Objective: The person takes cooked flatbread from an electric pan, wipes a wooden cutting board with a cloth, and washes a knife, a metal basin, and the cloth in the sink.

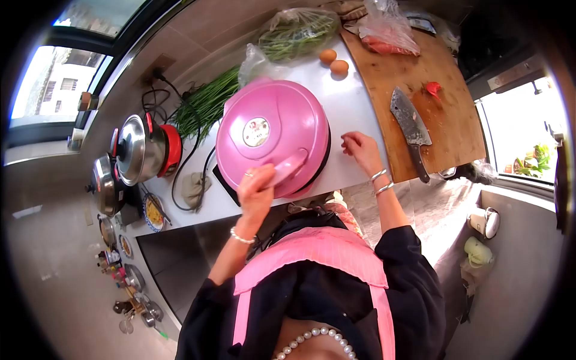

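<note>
A round pink appliance (273, 123) with a closed lid stands on the white counter (354, 114). My left hand (257, 183) is wrapped round the end of its pink lid handle (290, 167), at the near side of the lid. To the right of the appliance, my right hand (359, 146) hovers over the counter with its fingers bent and partly apart, holding nothing. Two brown eggs (339, 66) lie behind, near the cutting board's left edge.
On the wooden cutting board (384, 78) lie a cleaver (410, 120), a red piece (433, 89) and bagged meat (384, 45). Green stalks (207, 102), metal pots (135, 150), a black cable (195, 129) and a plate of food (153, 211) are at left.
</note>
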### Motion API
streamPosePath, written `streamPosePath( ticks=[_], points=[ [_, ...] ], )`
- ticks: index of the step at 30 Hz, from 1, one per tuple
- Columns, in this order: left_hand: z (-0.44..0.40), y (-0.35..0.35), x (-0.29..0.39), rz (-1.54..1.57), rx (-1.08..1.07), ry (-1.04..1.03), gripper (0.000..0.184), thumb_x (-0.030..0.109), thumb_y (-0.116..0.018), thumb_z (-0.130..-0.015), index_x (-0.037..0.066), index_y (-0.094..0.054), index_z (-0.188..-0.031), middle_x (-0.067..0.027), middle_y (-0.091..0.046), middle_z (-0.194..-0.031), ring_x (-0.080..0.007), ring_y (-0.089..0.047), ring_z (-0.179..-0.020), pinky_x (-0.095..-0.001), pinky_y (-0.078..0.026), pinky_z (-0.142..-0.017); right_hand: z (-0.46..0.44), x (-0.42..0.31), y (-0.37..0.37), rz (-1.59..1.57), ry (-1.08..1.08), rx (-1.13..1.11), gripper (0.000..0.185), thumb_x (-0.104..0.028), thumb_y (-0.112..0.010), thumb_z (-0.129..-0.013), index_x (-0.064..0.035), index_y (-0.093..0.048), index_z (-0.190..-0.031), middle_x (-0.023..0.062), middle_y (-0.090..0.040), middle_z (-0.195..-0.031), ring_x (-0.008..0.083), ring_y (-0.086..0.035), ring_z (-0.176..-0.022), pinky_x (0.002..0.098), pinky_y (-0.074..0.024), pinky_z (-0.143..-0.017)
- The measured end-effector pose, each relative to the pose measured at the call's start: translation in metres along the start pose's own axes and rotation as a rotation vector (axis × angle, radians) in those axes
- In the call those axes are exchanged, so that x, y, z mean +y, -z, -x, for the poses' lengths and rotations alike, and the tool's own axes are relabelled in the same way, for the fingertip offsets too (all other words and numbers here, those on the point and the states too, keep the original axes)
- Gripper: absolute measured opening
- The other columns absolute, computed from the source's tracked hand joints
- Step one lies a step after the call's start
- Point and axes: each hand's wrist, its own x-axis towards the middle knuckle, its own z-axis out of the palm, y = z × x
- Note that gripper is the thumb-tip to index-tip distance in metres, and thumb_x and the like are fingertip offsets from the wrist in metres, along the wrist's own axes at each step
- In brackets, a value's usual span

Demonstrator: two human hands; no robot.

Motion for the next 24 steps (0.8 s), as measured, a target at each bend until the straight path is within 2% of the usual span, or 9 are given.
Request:
streamPosePath(
  ticks=[5,7,10,11,13,15,17,18,24],
  points=[
    [-0.078,0.070,0.016,0.215,0.034,0.517,0.020,-0.004,-0.064,-0.072,-0.003,-0.062,-0.092,-0.0070,-0.062,-0.090,-0.0118,-0.057,-0.082,-0.0234,-0.047,-0.073,-0.065,-0.031,-0.001,-0.010,0.231,0.022,0.017,-0.012,-0.056,-0.080,0.0009,-0.061,-0.090,0.0084,-0.063,-0.072,0.0123,-0.060,-0.060,0.0236,-0.0474,-0.059],
    [-0.131,0.089,0.028,0.206,0.009,0.562,0.022,-0.004,-0.057,-0.073,-0.003,-0.060,-0.095,-0.0071,-0.062,-0.087,-0.0109,-0.057,-0.078,-0.0226,-0.048,-0.070,-0.078,-0.057,-0.005,-0.004,0.372,-0.048,0.018,-0.012,-0.059,-0.077,-0.0001,-0.061,-0.091,0.0101,-0.063,-0.076,0.0154,-0.061,-0.065,0.0250,-0.0480,-0.062],
    [-0.188,0.117,0.011,0.126,-0.143,0.558,0.033,-0.001,-0.045,-0.064,-0.001,-0.061,-0.092,-0.0057,-0.063,-0.087,-0.0053,-0.049,-0.062,-0.0166,-0.041,-0.056,-0.092,-0.071,-0.026,0.116,0.570,-0.223,0.019,-0.007,-0.061,-0.075,-0.0005,-0.060,-0.093,0.0092,-0.063,-0.081,0.0153,-0.061,-0.069,0.0258,-0.0485,-0.064],
    [-0.203,0.122,0.001,0.035,-0.169,0.522,0.035,-0.002,-0.044,-0.063,-0.001,-0.060,-0.094,-0.0056,-0.063,-0.088,-0.0050,-0.049,-0.061,-0.0172,-0.041,-0.057,-0.094,-0.076,-0.034,0.179,0.635,-0.291,0.020,-0.006,-0.061,-0.075,-0.0005,-0.060,-0.094,0.0083,-0.063,-0.082,0.0145,-0.060,-0.070,0.0258,-0.0486,-0.065],
    [-0.223,0.126,-0.011,0.132,-0.169,0.587,0.035,0.000,-0.049,-0.067,0.000,-0.058,-0.101,-0.0066,-0.063,-0.089,-0.0081,-0.055,-0.070,-0.0192,-0.045,-0.064,-0.091,-0.090,-0.055,0.425,0.682,-0.316,0.023,-0.011,-0.065,-0.070,-0.0007,-0.058,-0.089,0.0126,-0.058,-0.079,0.0254,-0.058,-0.070,0.0320,-0.0475,-0.066],
    [-0.238,0.129,-0.021,0.168,-0.201,0.633,0.034,0.002,-0.051,-0.071,0.000,-0.058,-0.104,-0.0064,-0.062,-0.090,-0.0098,-0.057,-0.074,-0.0200,-0.046,-0.067,-0.086,-0.098,-0.078,0.716,0.633,-0.262,0.027,-0.015,-0.066,-0.069,-0.0026,-0.056,-0.090,0.0116,-0.056,-0.082,0.0282,-0.055,-0.077,0.0350,-0.0456,-0.070],
    [-0.246,0.123,-0.019,0.209,-0.224,0.600,0.032,0.003,-0.053,-0.072,0.001,-0.058,-0.104,-0.0056,-0.062,-0.088,-0.0095,-0.057,-0.073,-0.0199,-0.046,-0.067,-0.089,-0.102,-0.100,0.790,0.756,-0.197,0.020,-0.011,-0.061,-0.068,-0.0033,-0.057,-0.087,0.0127,-0.057,-0.084,0.0287,-0.055,-0.081,0.0349,-0.0450,-0.069],
    [-0.249,0.118,-0.012,0.154,-0.237,0.602,0.035,0.002,-0.051,-0.074,-0.001,-0.054,-0.108,-0.0094,-0.060,-0.096,-0.0132,-0.058,-0.083,-0.0222,-0.047,-0.072,-0.092,-0.104,-0.111,0.827,0.820,-0.161,0.018,-0.009,-0.059,-0.068,-0.0036,-0.057,-0.085,0.0133,-0.058,-0.086,0.0290,-0.054,-0.082,0.0348,-0.0447,-0.069],
    [-0.255,0.108,0.011,0.151,-0.244,0.594,0.028,0.002,-0.056,-0.068,-0.002,-0.060,-0.095,-0.0078,-0.062,-0.085,-0.0124,-0.058,-0.076,-0.0227,-0.046,-0.069,-0.080,-0.104,-0.167,1.056,1.158,-0.712,0.020,-0.012,-0.062,-0.065,-0.0066,-0.064,-0.085,0.0096,-0.060,-0.094,0.0255,-0.052,-0.096,0.0341,-0.0418,-0.083]
  ],
)
